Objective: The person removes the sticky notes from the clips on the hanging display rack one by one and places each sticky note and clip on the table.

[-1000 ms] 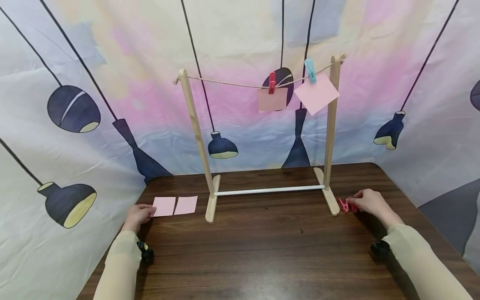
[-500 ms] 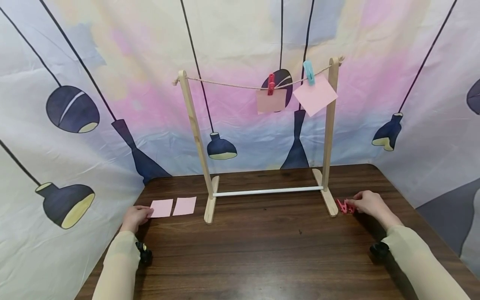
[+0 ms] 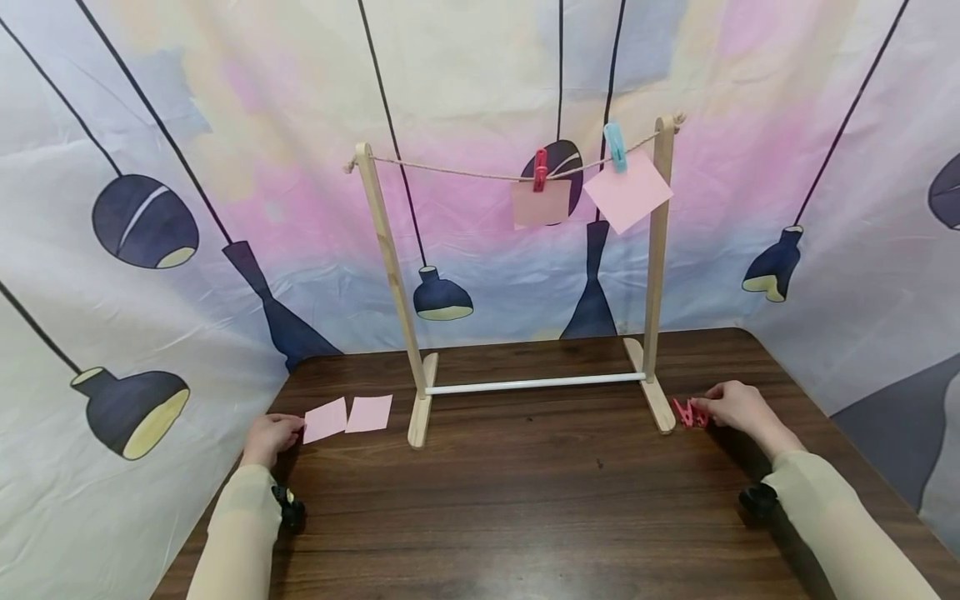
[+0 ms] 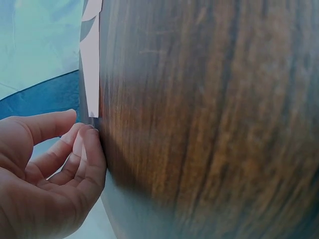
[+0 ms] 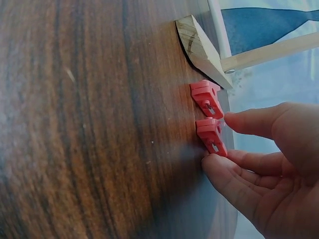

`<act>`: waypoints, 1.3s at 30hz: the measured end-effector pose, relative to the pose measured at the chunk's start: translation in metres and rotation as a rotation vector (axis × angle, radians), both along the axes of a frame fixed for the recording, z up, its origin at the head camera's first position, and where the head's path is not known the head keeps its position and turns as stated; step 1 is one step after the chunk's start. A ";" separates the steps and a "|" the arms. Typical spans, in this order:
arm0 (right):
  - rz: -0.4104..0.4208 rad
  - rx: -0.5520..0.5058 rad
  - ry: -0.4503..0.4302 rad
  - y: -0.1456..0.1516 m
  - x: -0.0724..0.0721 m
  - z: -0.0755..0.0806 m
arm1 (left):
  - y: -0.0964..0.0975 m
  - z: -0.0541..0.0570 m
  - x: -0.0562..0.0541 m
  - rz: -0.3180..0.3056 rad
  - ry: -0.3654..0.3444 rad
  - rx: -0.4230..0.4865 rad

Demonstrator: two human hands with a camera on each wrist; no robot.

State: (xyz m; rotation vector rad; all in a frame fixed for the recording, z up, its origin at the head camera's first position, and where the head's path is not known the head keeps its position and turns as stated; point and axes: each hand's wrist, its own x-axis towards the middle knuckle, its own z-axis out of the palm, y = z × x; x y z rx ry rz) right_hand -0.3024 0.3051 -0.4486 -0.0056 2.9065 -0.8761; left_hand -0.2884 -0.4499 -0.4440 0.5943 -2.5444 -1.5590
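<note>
My left hand (image 3: 272, 437) rests at the table's left side, its fingertips at the near corner of a tilted pink paper square (image 3: 326, 420). In the left wrist view its thumb stands apart from the loosely bent fingers (image 4: 94, 157). A second pink paper square (image 3: 369, 413) lies just right of the first. At the right, my right hand (image 3: 738, 406) pinches a red clothespin (image 5: 211, 134) between thumb and fingertips, low at the tabletop. Another red clothespin (image 5: 205, 97) stands beside it, nearer the rack's foot.
A wooden rack (image 3: 391, 267) with a white crossbar (image 3: 536, 383) stands toward the back. Along its sagging cord (image 3: 450, 171), a red clothespin (image 3: 540, 169) and a blue clothespin (image 3: 615, 147) hold two pink papers. Behind hangs a lamp-patterned cloth (image 3: 300, 83).
The left paper square has shifted slightly left and turned askew under my left fingertips. My right hand stays at the red clothespins. The head view has shifted a little.
</note>
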 end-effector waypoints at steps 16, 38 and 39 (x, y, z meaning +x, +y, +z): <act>-0.001 -0.002 0.018 0.001 0.001 0.001 | 0.001 0.000 -0.004 -0.126 -0.075 -0.243; 0.003 -0.020 0.087 0.008 -0.003 0.019 | 0.012 0.032 -0.007 -0.150 0.091 -0.179; 0.000 -0.024 0.108 0.010 -0.003 0.023 | 0.015 0.039 -0.007 -0.159 0.114 -0.181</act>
